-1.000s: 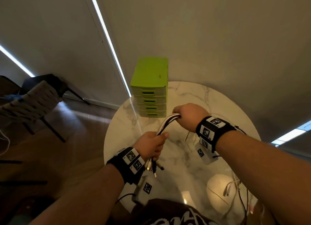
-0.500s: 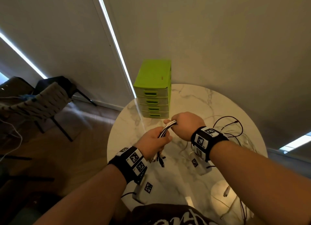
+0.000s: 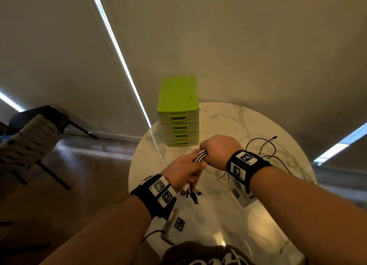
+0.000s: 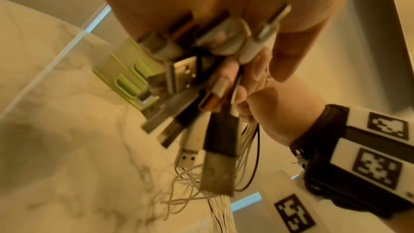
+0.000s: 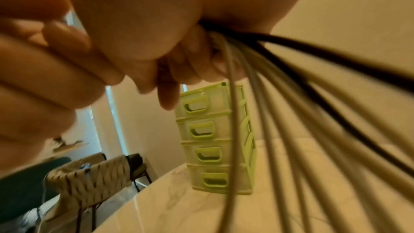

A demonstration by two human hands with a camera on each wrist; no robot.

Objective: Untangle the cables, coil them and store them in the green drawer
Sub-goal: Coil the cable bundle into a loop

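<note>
The person holds a bundle of cables [image 3: 200, 157] between both hands above the round marble table [image 3: 234, 125]. The left hand [image 3: 183, 170] is closed around the plug end, with the plugs [image 4: 215, 150] hanging below its fist; the right hand [image 3: 219, 151] is closed around the same bundle just beside it, and the loose lengths trail out behind it onto the table. The green drawer unit [image 3: 178, 110] stands at the far edge of the table with all four drawers shut.

The step in hand looks like gathering the strands even before coiling. To do it well, the left hand should keep the plugs level and pinned while the right slides along the cords, letting knots fall out instead of pulling them tight. The black cable [image 3: 262, 145] lying looped on the table may snag the white ones, so a slow draw seems wise.
</note>
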